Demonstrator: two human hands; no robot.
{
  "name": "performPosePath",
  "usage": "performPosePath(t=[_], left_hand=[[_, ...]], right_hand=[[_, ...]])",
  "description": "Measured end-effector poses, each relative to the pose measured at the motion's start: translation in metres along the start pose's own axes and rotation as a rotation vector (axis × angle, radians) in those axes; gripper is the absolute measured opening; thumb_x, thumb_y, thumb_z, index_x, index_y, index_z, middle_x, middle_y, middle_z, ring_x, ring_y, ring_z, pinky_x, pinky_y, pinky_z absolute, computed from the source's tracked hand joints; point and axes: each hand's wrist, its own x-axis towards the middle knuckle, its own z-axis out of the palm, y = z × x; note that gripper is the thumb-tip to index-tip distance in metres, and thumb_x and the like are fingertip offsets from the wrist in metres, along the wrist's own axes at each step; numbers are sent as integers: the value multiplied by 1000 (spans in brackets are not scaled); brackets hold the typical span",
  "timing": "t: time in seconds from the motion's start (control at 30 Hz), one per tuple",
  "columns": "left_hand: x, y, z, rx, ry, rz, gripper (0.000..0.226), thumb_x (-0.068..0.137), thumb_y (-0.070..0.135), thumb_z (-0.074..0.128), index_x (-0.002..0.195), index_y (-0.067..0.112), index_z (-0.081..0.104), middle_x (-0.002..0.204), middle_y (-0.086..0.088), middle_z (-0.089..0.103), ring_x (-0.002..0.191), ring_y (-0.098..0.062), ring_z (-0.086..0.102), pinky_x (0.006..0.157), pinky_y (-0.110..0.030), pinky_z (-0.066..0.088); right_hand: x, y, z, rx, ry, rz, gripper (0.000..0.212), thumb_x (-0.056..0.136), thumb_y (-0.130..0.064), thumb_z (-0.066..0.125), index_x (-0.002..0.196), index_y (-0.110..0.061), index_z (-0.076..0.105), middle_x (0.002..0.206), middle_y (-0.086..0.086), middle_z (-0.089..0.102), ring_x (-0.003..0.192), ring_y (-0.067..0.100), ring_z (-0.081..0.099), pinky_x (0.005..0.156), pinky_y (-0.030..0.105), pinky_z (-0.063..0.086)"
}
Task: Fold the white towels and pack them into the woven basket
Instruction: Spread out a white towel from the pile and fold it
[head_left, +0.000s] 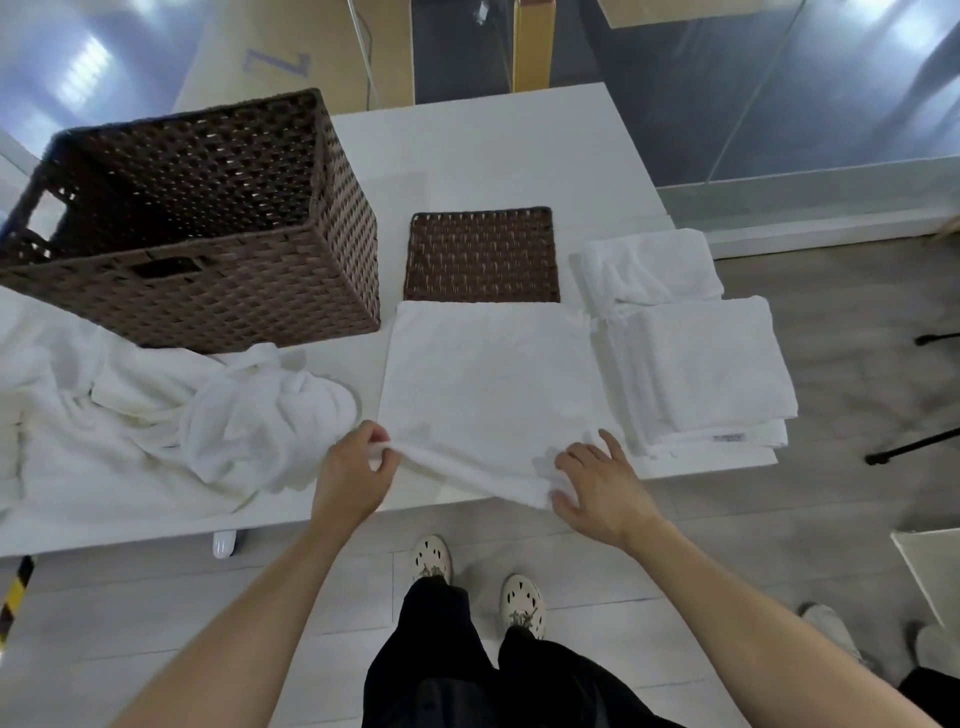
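A white towel (488, 384) lies spread flat on the white table (467, 156) in front of me. My left hand (350, 475) pinches its near left corner. My right hand (597, 480) holds the near right corner at the table's front edge, fingers partly spread over the cloth. The brown woven basket (332, 260) stands at the left rear, and I see no towels inside it. Folded white towels (711, 364) are stacked to the right. A heap of unfolded white towels (156, 415) lies to the left.
The basket's flat woven lid (482, 255) lies behind the spread towel. Another folded towel (649, 265) sits behind the stack. The table's right edge runs close by the stack. A tripod leg (914, 449) and another person's shoes (831, 631) are on the floor at right.
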Motion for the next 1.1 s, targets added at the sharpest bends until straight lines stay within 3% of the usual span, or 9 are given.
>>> performPosePath(t=[0.1, 0.23, 0.3, 0.47, 0.6, 0.7, 0.87, 0.97, 1.1], left_hand=[[28, 17, -12, -87, 87, 72, 8, 99, 20, 71, 104, 26, 69, 101, 13, 68, 96, -10, 65, 86, -32, 53], [36, 10, -12, 35, 138, 26, 14, 96, 19, 79, 106, 29, 80, 113, 6, 49, 101, -14, 57, 94, -30, 48], [27, -10, -7, 8, 70, -89, 16, 97, 20, 78, 101, 35, 80, 115, 4, 51, 93, -16, 64, 90, -34, 55], [0, -49, 8, -253, -104, -422, 35, 99, 11, 58, 102, 41, 77, 108, 3, 77, 96, -20, 76, 89, -51, 64], [-10, -51, 12, -603, -41, -623, 37, 100, 6, 61, 135, 17, 61, 115, -14, 73, 99, -31, 77, 95, -49, 63], [-13, -61, 13, -725, -25, -725, 43, 94, -5, 68, 135, 6, 58, 115, -17, 75, 100, -32, 79, 100, -46, 61], [-21, -68, 14, -610, -57, -727, 37, 86, -12, 70, 117, 7, 77, 110, -11, 81, 107, -29, 78, 106, -47, 59], [-23, -72, 13, -539, -76, -705, 25, 87, -7, 75, 102, 13, 81, 103, -9, 82, 104, -29, 79, 105, -49, 60], [-27, -69, 5, -457, -100, -635, 21, 95, -9, 68, 104, 6, 79, 99, -9, 83, 94, -26, 81, 100, -44, 61]], right_hand=[[6, -13, -6, 27, -81, 140, 96, 81, -88, 52, 144, -15, 54, 135, 4, 60, 130, 28, 55, 117, 56, 36], [8, -25, 5, 246, 143, 497, 49, 102, -58, 48, 109, -11, 64, 104, 6, 64, 99, 31, 61, 81, 46, 53], [4, -20, 11, 391, 82, 618, 30, 102, -40, 52, 94, -12, 58, 91, 6, 62, 87, 31, 62, 74, 43, 54], [-4, -13, 15, 756, -206, 860, 24, 92, -42, 73, 92, -20, 64, 89, -5, 71, 85, 17, 67, 73, 32, 51], [-12, -13, 26, 984, -290, 940, 33, 75, -49, 85, 78, -19, 70, 79, -3, 76, 77, 19, 74, 77, 39, 62], [-19, -20, 21, 1042, -346, 987, 36, 79, -42, 87, 98, -17, 69, 91, -1, 77, 77, 18, 79, 66, 31, 55], [-26, -27, 21, 1052, -233, 1046, 24, 89, -32, 83, 104, -20, 69, 97, -3, 77, 72, 14, 79, 68, 30, 55], [-32, -34, 24, 1052, -169, 1037, 14, 91, -34, 81, 90, -23, 73, 79, -2, 78, 78, 17, 77, 72, 32, 54], [-41, -41, 11, 1094, -127, 997, 24, 95, -36, 74, 86, -15, 66, 72, 3, 76, 69, 11, 71, 66, 30, 46]])
